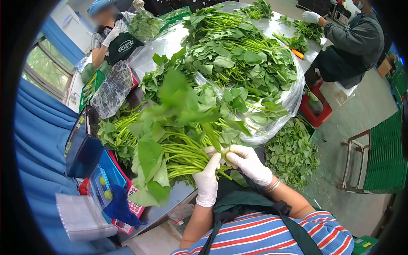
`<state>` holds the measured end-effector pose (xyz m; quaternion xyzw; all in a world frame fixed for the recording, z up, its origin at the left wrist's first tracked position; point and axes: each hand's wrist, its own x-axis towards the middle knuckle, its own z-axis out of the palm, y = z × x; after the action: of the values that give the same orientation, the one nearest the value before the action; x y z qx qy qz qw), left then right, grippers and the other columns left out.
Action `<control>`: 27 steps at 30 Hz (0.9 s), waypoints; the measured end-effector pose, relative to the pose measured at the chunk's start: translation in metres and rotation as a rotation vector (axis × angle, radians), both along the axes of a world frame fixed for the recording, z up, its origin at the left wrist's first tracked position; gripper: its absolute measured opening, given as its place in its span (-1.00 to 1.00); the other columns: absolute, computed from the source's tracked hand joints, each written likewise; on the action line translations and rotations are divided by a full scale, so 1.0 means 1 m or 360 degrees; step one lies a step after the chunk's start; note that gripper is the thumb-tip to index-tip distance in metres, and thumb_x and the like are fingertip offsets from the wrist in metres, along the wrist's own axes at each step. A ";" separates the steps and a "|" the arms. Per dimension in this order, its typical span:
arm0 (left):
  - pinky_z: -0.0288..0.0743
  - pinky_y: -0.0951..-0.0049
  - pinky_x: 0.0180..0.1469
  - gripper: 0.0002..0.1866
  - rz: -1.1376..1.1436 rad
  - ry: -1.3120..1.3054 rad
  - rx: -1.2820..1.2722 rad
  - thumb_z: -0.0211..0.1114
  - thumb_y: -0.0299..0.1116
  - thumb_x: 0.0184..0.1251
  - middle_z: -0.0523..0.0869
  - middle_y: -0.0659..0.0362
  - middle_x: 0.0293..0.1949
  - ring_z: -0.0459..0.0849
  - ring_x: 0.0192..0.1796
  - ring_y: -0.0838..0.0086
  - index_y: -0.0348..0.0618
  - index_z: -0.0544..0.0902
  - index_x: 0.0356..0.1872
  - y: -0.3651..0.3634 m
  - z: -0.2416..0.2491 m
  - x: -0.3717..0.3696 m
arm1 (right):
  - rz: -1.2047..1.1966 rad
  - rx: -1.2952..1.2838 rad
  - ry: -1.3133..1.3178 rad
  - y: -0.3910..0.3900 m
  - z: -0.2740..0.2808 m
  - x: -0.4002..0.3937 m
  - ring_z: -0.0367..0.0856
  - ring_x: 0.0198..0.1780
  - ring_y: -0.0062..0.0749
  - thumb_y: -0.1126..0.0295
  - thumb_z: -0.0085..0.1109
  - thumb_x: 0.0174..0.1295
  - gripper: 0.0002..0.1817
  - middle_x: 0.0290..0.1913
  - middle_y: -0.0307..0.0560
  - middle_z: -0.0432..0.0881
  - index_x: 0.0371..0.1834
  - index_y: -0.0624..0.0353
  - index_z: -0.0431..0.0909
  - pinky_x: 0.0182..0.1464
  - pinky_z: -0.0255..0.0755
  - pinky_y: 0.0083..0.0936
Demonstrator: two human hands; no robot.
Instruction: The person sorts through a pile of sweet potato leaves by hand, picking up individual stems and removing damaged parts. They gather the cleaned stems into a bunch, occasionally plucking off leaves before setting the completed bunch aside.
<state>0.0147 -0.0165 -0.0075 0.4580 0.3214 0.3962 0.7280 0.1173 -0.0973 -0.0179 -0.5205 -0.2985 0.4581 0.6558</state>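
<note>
Long-stemmed leafy greens (pixel 182 155), like sweet potato leaves, spread out before my chest. My left hand (pixel 207 182), in a white glove, is closed at the cut ends of these stems, its thumb uppermost. Right beside it my right hand (pixel 250 165), also gloved, pinches at a stem close to the left fingertips. The exact spot where the fingertips meet is partly hidden. A blurred leafy top (pixel 178 91) rises above the hands. Beyond lies a large heap of the same greens (pixel 242 59) on clear plastic sheeting (pixel 293 100).
A pink-edged scale with keypad (pixel 135 207) and a clear plastic box (pixel 78 214) stand at my left. Greens fill the floor area (pixel 293 153) at my right, near a red stool (pixel 318 106). Green crates (pixel 384 153) are stacked further right. Two co-workers (pixel 123 44) handle greens across the table.
</note>
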 end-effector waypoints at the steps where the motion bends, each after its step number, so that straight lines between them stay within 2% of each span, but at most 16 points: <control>1: 0.28 0.66 -0.46 -0.81 0.0030 -0.0049 0.0018 0.24 -0.65 0.06 0.58 0.22 -0.42 0.42 -0.51 0.65 -0.29 0.55 -0.26 0.001 0.001 0.001 | -0.0140 -0.0086 0.0078 0.000 -0.001 -0.002 0.32 -0.50 -0.74 0.37 0.00 0.27 -0.81 -0.47 -0.34 0.47 -0.24 0.26 0.54 -0.43 0.22 -0.77; 2: 0.26 0.66 -0.48 -0.83 0.0059 -0.0096 0.0035 0.24 -0.65 0.06 0.57 0.24 -0.43 0.40 -0.53 0.67 -0.29 0.56 -0.28 0.001 0.002 0.003 | -0.0140 -0.0086 0.0077 0.000 -0.006 -0.004 0.32 -0.50 -0.74 0.37 0.00 0.27 -0.81 -0.47 -0.34 0.47 -0.24 0.26 0.54 -0.43 0.22 -0.77; 4: 0.23 0.66 -0.49 -0.86 0.0162 -0.0208 -0.0041 0.22 -0.66 0.06 0.53 0.27 -0.47 0.36 -0.54 0.68 -0.29 0.57 -0.32 -0.002 0.006 0.007 | -0.0473 0.0055 0.0182 0.002 -0.014 -0.006 0.35 -0.52 -0.74 0.40 0.01 0.26 -0.82 -0.50 -0.33 0.48 -0.25 0.28 0.55 -0.43 0.26 -0.78; 6: 0.22 0.66 -0.48 -0.87 0.0306 -0.0278 -0.0175 0.20 -0.67 0.08 0.50 0.28 -0.50 0.36 -0.54 0.67 -0.28 0.57 -0.34 0.001 0.006 0.008 | -0.0506 0.0068 0.0125 0.002 -0.009 -0.016 0.38 -0.52 -0.73 0.39 0.01 0.28 -0.81 -0.51 -0.31 0.49 -0.26 0.31 0.55 -0.41 0.29 -0.77; 8: 0.22 0.67 -0.47 -0.88 0.0281 -0.0288 -0.0148 0.18 -0.68 0.11 0.49 0.28 -0.48 0.35 -0.54 0.67 -0.25 0.55 -0.35 -0.001 0.009 0.007 | -0.0883 0.0321 -0.0004 0.004 -0.010 -0.029 0.40 -0.53 -0.71 0.39 -0.01 0.30 -0.80 -0.52 -0.28 0.50 -0.27 0.30 0.55 -0.42 0.31 -0.76; 10: 0.24 0.67 -0.45 -0.87 0.0365 -0.0439 -0.0230 0.17 -0.65 0.15 0.53 0.26 -0.40 0.36 -0.51 0.66 -0.20 0.51 -0.31 -0.002 0.012 0.007 | -0.1161 0.0510 0.0300 0.007 -0.026 -0.028 0.43 -0.57 -0.61 0.32 -0.15 0.37 -0.78 -0.45 -0.14 0.57 -0.13 0.24 0.40 -0.46 0.33 -0.71; 12: 0.29 0.65 -0.39 -0.84 0.0474 -0.0545 -0.0299 0.15 -0.61 0.20 0.58 0.19 -0.26 0.38 -0.44 0.65 -0.14 0.48 -0.22 0.009 0.019 -0.003 | -0.1422 0.0396 0.0300 0.008 -0.036 -0.005 0.45 -0.52 -0.59 0.19 -0.24 0.40 -0.70 -0.33 -0.08 0.58 -0.07 0.21 0.33 -0.45 0.33 -0.69; 14: 0.30 0.64 -0.40 -0.84 0.0427 -0.0632 -0.0261 0.14 -0.62 0.21 0.58 0.18 -0.29 0.39 -0.45 0.64 -0.18 0.48 -0.20 0.015 0.019 -0.009 | -0.1292 0.0622 0.0985 0.005 -0.043 0.011 0.48 -0.43 -0.59 0.08 -0.30 0.40 -0.59 -0.18 -0.02 0.56 -0.02 0.21 0.32 -0.40 0.36 -0.69; 15: 0.29 0.64 -0.41 -0.84 0.0318 -0.0541 -0.0200 0.14 -0.62 0.21 0.59 0.17 -0.30 0.39 -0.46 0.63 -0.21 0.49 -0.20 0.016 0.012 -0.012 | -0.0972 0.0640 0.1037 -0.001 -0.041 0.016 0.50 -0.36 -0.56 0.03 -0.29 0.38 -0.51 -0.06 -0.01 0.53 0.12 0.23 0.25 -0.33 0.40 -0.66; 16: 0.29 0.64 -0.42 -0.84 0.0202 -0.0443 -0.0144 0.13 -0.62 0.21 0.59 0.16 -0.31 0.40 -0.47 0.63 -0.25 0.49 -0.19 0.015 0.006 -0.015 | -0.0968 0.0634 0.1044 -0.001 -0.033 0.015 0.50 -0.36 -0.56 0.03 -0.29 0.38 -0.51 -0.06 -0.01 0.53 0.12 0.23 0.25 -0.33 0.40 -0.66; 18: 0.30 0.64 -0.43 -0.89 0.0055 -0.0321 -0.0173 0.14 -0.61 0.19 0.62 0.13 -0.32 0.42 -0.49 0.62 -0.30 0.55 -0.26 0.006 0.002 -0.014 | -0.0552 0.0175 0.0381 0.002 -0.013 0.018 0.52 -0.32 -0.54 0.05 -0.24 0.36 -0.47 -0.04 -0.03 0.53 0.19 0.26 0.23 -0.25 0.42 -0.64; 20: 0.30 0.64 -0.43 -0.91 -0.0242 -0.0178 -0.0175 0.17 -0.56 0.20 0.63 0.15 -0.35 0.43 -0.48 0.63 -0.29 0.55 -0.27 0.002 -0.002 -0.016 | -0.0217 0.0173 -0.0065 0.002 0.009 0.016 0.52 -0.19 -0.52 0.27 -0.02 0.26 -0.65 -0.07 -0.09 0.55 0.01 0.27 0.45 -0.08 0.39 -0.60; 22: 0.29 0.65 -0.44 -0.91 -0.0360 -0.0100 -0.0109 0.20 -0.51 0.20 0.62 0.20 -0.40 0.44 -0.48 0.64 -0.27 0.56 -0.28 0.000 -0.002 -0.016 | -0.0169 0.0285 -0.0664 0.007 0.007 0.011 0.49 -0.12 -0.49 0.38 0.12 0.17 -0.72 -0.12 -0.11 0.56 -0.05 0.21 0.52 -0.02 0.36 -0.55; 23: 0.29 0.65 -0.44 -0.91 -0.0386 -0.0050 -0.0107 0.20 -0.50 0.20 0.61 0.21 -0.41 0.44 -0.48 0.64 -0.27 0.56 -0.29 0.000 -0.006 -0.018 | -0.0041 0.0252 -0.0221 0.005 0.023 0.006 0.47 -0.09 -0.49 0.41 0.18 0.12 -0.75 -0.17 -0.12 0.55 -0.12 0.18 0.56 -0.02 0.35 -0.51; 26: 0.31 0.65 -0.41 -0.89 -0.0374 0.0083 -0.0042 0.20 -0.50 0.19 0.58 0.24 -0.43 0.44 -0.48 0.65 -0.29 0.57 -0.27 0.000 -0.006 -0.016 | -0.0097 0.0271 -0.0265 0.004 0.017 0.005 0.48 -0.10 -0.50 0.41 0.18 0.13 -0.80 -0.20 -0.13 0.56 -0.18 0.19 0.60 -0.02 0.35 -0.51; 27: 0.31 0.65 -0.40 -0.87 -0.0327 0.0100 -0.0026 0.21 -0.50 0.19 0.58 0.23 -0.42 0.44 -0.47 0.65 -0.29 0.57 -0.25 0.001 -0.006 -0.014 | -0.0135 0.0261 -0.0395 0.003 0.018 0.005 0.48 -0.13 -0.51 0.41 0.20 0.12 -0.82 -0.27 -0.17 0.59 -0.22 0.19 0.61 -0.04 0.35 -0.53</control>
<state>0.0004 -0.0160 -0.0133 0.4947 0.2987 0.3024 0.7580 0.1227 -0.0947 0.0000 -0.5299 -0.3914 0.3363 0.6730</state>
